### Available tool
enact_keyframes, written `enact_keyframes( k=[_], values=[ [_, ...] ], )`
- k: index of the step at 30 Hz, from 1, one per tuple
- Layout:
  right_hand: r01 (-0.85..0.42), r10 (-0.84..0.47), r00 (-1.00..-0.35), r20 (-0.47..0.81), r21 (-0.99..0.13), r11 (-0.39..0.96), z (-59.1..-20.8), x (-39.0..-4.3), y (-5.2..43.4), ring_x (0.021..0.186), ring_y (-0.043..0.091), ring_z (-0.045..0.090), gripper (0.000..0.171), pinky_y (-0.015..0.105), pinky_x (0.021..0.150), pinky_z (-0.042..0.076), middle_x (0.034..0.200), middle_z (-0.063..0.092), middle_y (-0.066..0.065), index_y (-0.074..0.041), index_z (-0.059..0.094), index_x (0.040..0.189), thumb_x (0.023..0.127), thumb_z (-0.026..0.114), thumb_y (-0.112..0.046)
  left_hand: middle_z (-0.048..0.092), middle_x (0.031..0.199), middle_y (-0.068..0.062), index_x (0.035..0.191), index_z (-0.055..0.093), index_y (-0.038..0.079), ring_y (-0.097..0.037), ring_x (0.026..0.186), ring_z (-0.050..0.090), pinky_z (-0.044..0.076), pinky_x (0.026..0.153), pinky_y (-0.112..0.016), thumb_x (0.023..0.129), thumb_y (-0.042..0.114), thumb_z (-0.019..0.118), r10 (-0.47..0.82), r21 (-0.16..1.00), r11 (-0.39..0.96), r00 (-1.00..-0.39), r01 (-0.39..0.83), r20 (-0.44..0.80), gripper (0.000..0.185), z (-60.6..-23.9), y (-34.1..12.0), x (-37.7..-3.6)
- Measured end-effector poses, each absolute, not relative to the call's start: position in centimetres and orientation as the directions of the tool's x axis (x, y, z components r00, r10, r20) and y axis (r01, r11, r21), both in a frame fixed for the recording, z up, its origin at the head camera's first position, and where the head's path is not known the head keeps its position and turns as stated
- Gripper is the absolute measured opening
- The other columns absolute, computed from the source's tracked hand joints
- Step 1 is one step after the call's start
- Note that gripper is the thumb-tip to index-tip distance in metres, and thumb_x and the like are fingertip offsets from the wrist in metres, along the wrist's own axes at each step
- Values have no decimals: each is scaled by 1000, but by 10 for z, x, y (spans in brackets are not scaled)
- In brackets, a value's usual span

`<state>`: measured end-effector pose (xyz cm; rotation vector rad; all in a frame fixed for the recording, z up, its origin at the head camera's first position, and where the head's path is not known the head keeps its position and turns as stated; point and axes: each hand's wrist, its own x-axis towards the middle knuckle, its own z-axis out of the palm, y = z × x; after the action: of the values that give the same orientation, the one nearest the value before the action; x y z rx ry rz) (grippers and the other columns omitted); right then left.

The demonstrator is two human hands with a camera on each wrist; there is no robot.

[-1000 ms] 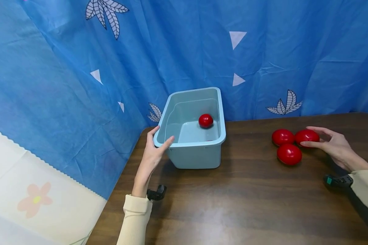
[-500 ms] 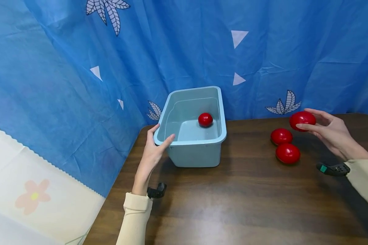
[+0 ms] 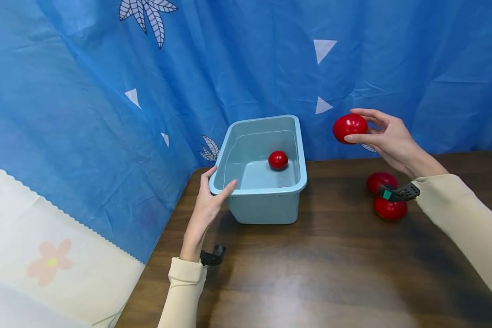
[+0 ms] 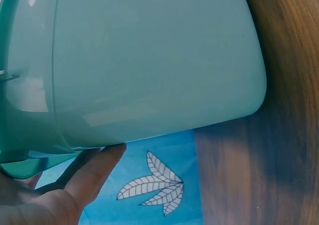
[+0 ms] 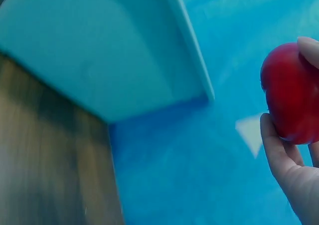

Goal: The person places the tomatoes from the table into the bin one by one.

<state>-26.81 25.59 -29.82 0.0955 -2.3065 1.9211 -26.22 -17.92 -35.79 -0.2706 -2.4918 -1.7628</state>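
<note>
My left hand (image 3: 207, 205) grips the near left corner of a light blue plastic bin (image 3: 266, 207), thumb over the rim. In the left wrist view its fingers (image 4: 97, 172) lie along the bin's outer wall. My right hand (image 3: 395, 139) pinches a glossy red egg-shaped object (image 3: 350, 129) between thumb and fingers. It is raised above the table, to the right of the bin; the right wrist view shows the same red object (image 5: 291, 93) at its right side. Inside the bin lies a similar red piece (image 3: 278, 160), and a sliver of red shows behind the near rim.
Two more red egg-shaped pieces, a farther one (image 3: 380, 182) and a nearer one (image 3: 390, 208), sit on the dark wooden table (image 3: 311, 273), partly covered by the right wrist's black strap (image 3: 402, 192). A blue patterned curtain (image 3: 246, 59) hangs behind the bin.
My right hand has lifted one red egg-shaped object from the group of three and carried it left and up toward the bin. My left hand stays on the bin's corner.
</note>
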Motion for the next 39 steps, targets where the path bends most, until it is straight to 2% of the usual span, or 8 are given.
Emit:
enact_keyframes(
  k=[6, 10, 13, 20, 29, 39],
  values=[
    [-229, -83, -973, 217, -956, 185, -279, -280, 220, 139, 29, 38, 71, 20, 84, 57, 164, 33, 6, -24, 47, 157, 95, 77, -9, 32, 163, -13, 163, 24, 16, -33, 145, 40, 36, 118, -56, 95, 38, 78, 100, 930, 322, -983, 180, 155, 89, -358, -173, -261],
    [-262, -140, -961, 241, -952, 161, -268, -287, 200, 143, 34, 37, 68, 20, 87, 57, 165, 32, 6, -22, 50, 156, 95, 77, -8, 32, 163, -12, 163, 25, 17, -33, 144, 41, 36, 118, -57, 95, 39, 78, 102, 931, 322, -984, 172, 147, 90, -357, -169, -260],
    [-273, -164, -955, 246, -948, 162, -260, -294, 184, 142, 33, 39, 67, 23, 90, 56, 162, 36, 6, -21, 52, 154, 93, 79, -9, 34, 162, -11, 163, 24, 18, -34, 143, 41, 37, 117, -57, 94, 41, 78, 102, 930, 326, -984, 169, 143, 90, -357, -167, -259],
    [-306, -223, -938, 266, -937, 168, -244, -308, 153, 141, 31, 42, 67, 41, 103, 53, 158, 43, 5, -18, 53, 153, 92, 79, -7, 35, 161, -11, 163, 24, 20, -33, 142, 42, 39, 116, -57, 94, 42, 78, 106, 934, 312, -984, 171, 145, 90, -357, -163, -257],
    [-307, -230, -935, 270, -941, 144, -241, -327, 124, 136, 30, 49, 67, 43, 104, 52, 155, 46, 7, -15, 54, 152, 91, 80, -4, 37, 159, -11, 162, 25, 20, -34, 139, 45, 41, 114, -58, 94, 42, 78, 109, 936, 304, -982, 179, 152, 89, -356, -157, -253],
    [-263, -193, -955, 225, -944, 201, -248, -327, 126, 136, 30, 50, 72, 47, 108, 50, 156, 47, 6, -18, 53, 153, 88, 84, -8, 40, 158, -7, 162, 26, 23, -33, 138, 47, 43, 113, -57, 92, 46, 78, 111, 933, 323, -985, 158, 129, 90, -356, -146, -251]
  ],
)
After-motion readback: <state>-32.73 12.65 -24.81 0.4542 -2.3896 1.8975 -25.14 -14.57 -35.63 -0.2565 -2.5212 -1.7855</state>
